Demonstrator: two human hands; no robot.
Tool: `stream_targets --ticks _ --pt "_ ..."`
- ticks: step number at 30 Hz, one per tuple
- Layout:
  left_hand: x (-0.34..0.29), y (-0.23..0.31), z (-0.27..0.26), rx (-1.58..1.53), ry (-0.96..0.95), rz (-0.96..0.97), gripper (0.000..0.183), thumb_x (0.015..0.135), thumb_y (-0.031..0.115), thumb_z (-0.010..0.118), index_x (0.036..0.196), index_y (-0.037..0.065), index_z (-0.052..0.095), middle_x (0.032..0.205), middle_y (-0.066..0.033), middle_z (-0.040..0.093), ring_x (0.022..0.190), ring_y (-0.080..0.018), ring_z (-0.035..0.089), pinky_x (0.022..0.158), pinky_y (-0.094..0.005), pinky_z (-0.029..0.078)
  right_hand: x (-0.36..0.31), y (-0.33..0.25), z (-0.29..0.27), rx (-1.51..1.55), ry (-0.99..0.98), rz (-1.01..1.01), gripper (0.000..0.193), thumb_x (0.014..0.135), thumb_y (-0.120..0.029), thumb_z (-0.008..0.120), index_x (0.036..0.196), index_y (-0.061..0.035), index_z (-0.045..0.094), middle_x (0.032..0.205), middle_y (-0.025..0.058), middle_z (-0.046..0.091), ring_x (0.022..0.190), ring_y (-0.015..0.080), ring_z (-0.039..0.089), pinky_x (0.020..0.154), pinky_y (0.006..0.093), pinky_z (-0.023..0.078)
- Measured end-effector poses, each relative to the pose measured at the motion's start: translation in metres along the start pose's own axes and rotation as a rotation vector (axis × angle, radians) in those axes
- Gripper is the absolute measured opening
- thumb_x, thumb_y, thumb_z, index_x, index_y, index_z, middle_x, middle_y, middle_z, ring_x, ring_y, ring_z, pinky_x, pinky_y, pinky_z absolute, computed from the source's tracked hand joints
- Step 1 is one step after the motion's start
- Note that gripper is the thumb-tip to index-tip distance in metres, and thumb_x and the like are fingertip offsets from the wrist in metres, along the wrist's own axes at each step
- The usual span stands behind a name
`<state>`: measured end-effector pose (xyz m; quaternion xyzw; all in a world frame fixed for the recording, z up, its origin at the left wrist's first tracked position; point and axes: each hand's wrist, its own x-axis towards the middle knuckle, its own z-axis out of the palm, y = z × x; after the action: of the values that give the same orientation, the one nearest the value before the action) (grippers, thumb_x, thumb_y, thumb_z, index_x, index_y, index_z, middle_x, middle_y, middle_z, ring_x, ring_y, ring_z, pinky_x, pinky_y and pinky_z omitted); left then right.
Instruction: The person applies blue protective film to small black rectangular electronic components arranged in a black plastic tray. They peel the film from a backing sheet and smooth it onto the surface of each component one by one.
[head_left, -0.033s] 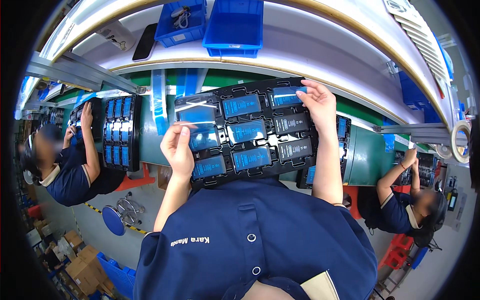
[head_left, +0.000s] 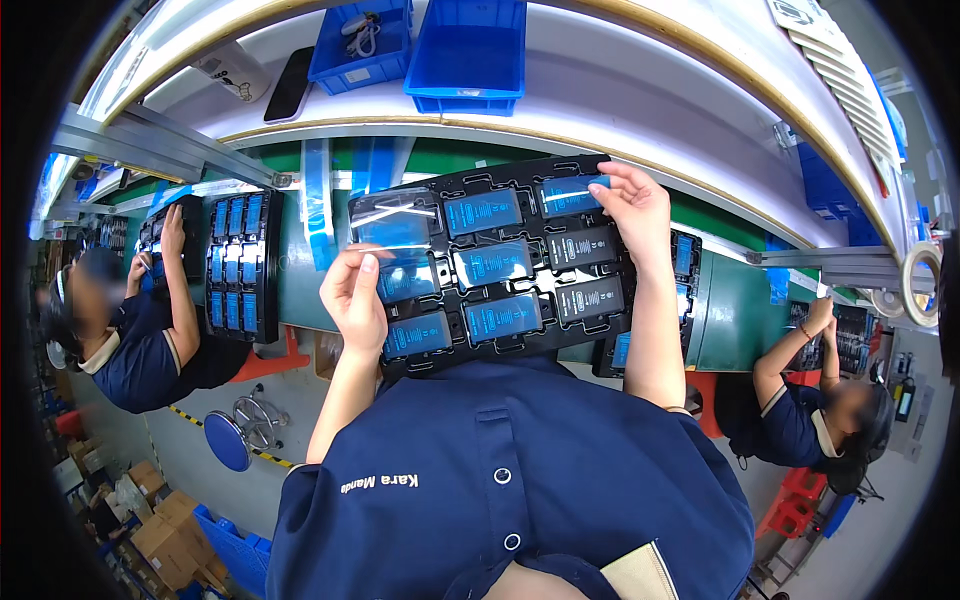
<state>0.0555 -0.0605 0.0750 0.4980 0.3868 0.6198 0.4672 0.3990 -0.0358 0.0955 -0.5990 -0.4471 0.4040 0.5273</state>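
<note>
A black tray [head_left: 520, 350] of flat rectangular batteries lies tilted in front of my body. Most batteries, such as the bottom-middle battery [head_left: 503, 317], look blue under film, while two on the right, including the dark grey battery [head_left: 590, 299], show no blue. My right hand [head_left: 638, 208] pinches the edge of a blue film [head_left: 575, 193] over the top-right battery. At the tray's left side, the closed fingers of my left hand [head_left: 356, 298] hold a glossy clear film [head_left: 392, 226]. This film covers the upper-left slot, and its glare hides what lies beneath.
Another battery tray [head_left: 240, 265] lies on the green bench to the left; a further one [head_left: 688, 262] is partly behind my right arm. Blue bins [head_left: 466, 60] and a phone [head_left: 290, 86] sit on the shelf above. Co-workers sit on both sides, near a round stool [head_left: 228, 441].
</note>
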Motion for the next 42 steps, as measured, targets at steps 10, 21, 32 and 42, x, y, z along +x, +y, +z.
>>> stream_targets --ticks 10,21,32,42 --pt "0.003 0.002 0.003 -0.013 -0.014 0.009 0.013 0.093 0.006 0.052 0.085 -0.004 0.058 0.09 -0.0139 0.062 0.086 -0.0183 0.057 0.084 -0.0312 0.044 0.006 0.003 0.002 -0.032 -0.038 0.004 0.022 0.079 0.002 0.072 0.101 0.0017 0.068 0.084 0.0043 0.069 0.073 0.0054 0.062 0.069 0.0196 0.051" --pt "0.003 0.001 0.004 -0.045 -0.009 0.008 0.012 0.091 0.006 0.055 0.086 -0.005 0.059 0.089 -0.0144 0.062 0.085 -0.0185 0.058 0.082 -0.0306 0.043 0.006 0.003 0.004 -0.077 -0.023 0.022 0.022 0.078 0.001 0.073 0.099 0.0007 0.069 0.082 0.0041 0.07 0.072 0.0052 0.062 0.068 0.0203 0.051" --pt "0.005 0.001 0.003 -0.051 -0.009 0.027 0.011 0.09 0.005 0.056 0.085 -0.004 0.059 0.088 -0.0144 0.063 0.083 -0.0186 0.059 0.08 -0.0297 0.044 0.006 0.006 0.006 -0.125 -0.019 -0.028 0.021 0.078 0.001 0.072 0.099 0.001 0.069 0.08 0.0036 0.07 0.07 0.0047 0.062 0.068 0.0204 0.051" --pt "0.001 0.008 0.003 0.108 -0.248 0.154 0.06 0.098 0.043 0.033 0.084 -0.007 0.062 0.092 -0.0221 0.063 0.083 -0.0258 0.058 0.076 -0.036 0.044 -0.011 -0.015 0.022 -0.933 0.154 -0.628 0.043 0.071 -0.003 0.075 0.113 -0.0049 0.064 0.099 0.0113 0.064 0.089 0.0173 0.061 0.079 0.0257 0.048"
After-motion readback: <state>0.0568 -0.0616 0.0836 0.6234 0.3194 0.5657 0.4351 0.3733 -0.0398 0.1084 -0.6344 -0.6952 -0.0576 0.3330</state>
